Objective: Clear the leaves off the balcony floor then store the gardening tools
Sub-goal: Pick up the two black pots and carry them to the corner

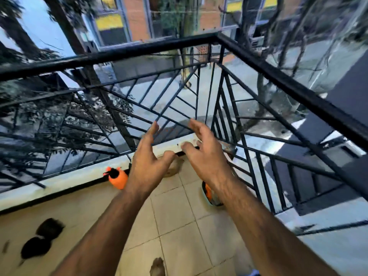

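Note:
Both arms reach forward over the tiled balcony floor (175, 212) toward its far corner. My left hand (148, 160) and my right hand (203, 154) hover side by side with spread, relaxed fingers and hold nothing. An orange and black tool (117, 177) lies on the floor by the white ledge, just left of my left wrist. Another orange and black tool (209, 193) lies under my right forearm, partly hidden. A brown leaf (175, 166) lies in the corner between the hands. Two dark leaf clumps (42, 238) lie at the lower left. The picture is motion-blurred.
A black metal railing (151, 48) runs along two sides and meets at the corner ahead. A white ledge (75, 177) borders the floor under it. A foot (158, 266) shows at the bottom edge. Street, trees and buildings lie far below.

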A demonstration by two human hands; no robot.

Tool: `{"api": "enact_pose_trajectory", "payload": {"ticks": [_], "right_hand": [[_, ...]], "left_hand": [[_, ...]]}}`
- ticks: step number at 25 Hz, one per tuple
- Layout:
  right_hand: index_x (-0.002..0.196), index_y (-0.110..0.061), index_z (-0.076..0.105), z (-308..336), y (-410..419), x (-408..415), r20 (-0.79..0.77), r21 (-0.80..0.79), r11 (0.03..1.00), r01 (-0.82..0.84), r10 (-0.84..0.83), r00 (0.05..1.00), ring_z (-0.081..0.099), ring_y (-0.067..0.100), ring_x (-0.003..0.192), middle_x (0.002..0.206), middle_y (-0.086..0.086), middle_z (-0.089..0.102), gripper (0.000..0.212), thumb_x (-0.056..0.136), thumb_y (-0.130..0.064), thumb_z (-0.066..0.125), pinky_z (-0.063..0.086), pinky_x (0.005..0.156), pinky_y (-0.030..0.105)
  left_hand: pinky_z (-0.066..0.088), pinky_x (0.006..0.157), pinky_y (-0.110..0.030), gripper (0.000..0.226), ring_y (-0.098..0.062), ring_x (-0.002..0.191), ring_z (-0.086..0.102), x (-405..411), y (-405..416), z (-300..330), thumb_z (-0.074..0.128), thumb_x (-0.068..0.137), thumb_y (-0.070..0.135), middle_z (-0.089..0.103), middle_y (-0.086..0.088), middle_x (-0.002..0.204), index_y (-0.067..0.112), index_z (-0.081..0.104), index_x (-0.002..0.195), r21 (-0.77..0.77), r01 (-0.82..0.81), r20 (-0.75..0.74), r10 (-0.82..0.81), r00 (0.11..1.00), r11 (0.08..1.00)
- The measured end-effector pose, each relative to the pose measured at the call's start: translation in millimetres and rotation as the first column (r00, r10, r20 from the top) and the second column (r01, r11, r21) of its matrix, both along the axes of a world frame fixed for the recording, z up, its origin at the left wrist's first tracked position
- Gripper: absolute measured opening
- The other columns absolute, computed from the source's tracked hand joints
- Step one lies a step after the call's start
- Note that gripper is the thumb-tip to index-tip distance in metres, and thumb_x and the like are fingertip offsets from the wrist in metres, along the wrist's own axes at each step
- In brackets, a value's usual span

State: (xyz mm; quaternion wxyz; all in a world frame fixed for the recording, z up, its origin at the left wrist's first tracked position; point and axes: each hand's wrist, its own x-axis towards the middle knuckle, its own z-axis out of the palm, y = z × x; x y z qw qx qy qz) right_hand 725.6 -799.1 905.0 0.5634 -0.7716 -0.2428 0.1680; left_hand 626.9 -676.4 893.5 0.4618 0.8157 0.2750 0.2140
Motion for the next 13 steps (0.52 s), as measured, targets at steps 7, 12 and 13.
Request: {"api": "enact_pose_trajectory", "payload": {"ticks": [7,12,13], "right_hand": [[0.152,-0.026,0.042,60,-23,-25,0.081,0.012,0.991,-0.132,0.131,0.988,0.041,0.006,0.142,0.154,-0.008,0.048,0.063,0.094,-0.026,0.067,0.035,0.121,0.039],[0.151,-0.025,0.042,90,-29,-60,0.134,0.009,0.984,-0.181,0.178,0.975,0.042,0.008,0.142,0.154,-0.007,0.048,0.062,0.094,-0.026,0.067,0.036,0.12,0.04],[0.151,-0.025,0.042,94,-28,-69,0.143,0.004,0.981,-0.193,0.191,0.971,0.042,0.008,0.142,0.154,-0.007,0.048,0.062,0.094,-0.026,0.067,0.036,0.12,0.038]], "left_hand": [[0.037,0.117,-0.039,0.086,-0.001,0.141,0.038,-47,-27,57,0.057,0.075,0.041,0.039,0.015,0.156,0.038,0.028,0.156,0.069,-0.028,0.082,0.022,0.996,0.997],[0.036,0.118,-0.043,0.085,-0.001,0.142,0.038,-87,-27,80,0.061,0.076,0.039,0.041,0.016,0.156,0.039,0.028,0.155,0.099,-0.062,0.134,0.049,0.99,0.993],[0.036,0.118,-0.044,0.085,-0.001,0.142,0.038,-97,-26,83,0.062,0.077,0.04,0.041,0.016,0.156,0.038,0.028,0.155,0.103,-0.067,0.143,0.052,0.988,0.992]]}}
